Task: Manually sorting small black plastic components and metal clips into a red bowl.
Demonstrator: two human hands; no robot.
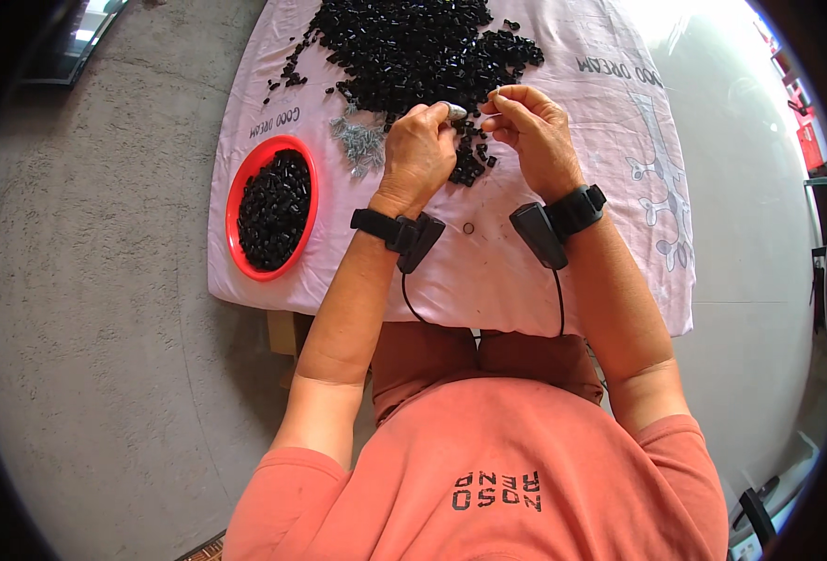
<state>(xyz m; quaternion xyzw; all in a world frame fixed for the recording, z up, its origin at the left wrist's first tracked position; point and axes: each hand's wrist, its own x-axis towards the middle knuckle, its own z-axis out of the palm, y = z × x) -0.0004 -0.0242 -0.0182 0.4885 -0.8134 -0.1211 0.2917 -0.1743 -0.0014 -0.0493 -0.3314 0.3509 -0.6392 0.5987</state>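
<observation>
My left hand point(420, 150) is closed, its fingers curled together just in front of a large heap of small black plastic parts point(404, 51). At its thumb tip shows something silvery grey point(456, 111); whether it is a wrapping or a held piece I cannot make out. Close by on the right, my right hand point(540, 136) pinches thumb and forefinger together; what lies between them is too small to name. A few loose black parts point(470, 166) lie between the hands. Beside my left hand is a small pile of thin silver metal pins point(361, 145).
A red oval basin point(314, 192) full of black parts stands at the table's left side. A pink printed cloth point(610, 280) covers the table. One small dark ring point(469, 228) lies between my forearms. Thin cables hang from the black wrist straps point(577, 210).
</observation>
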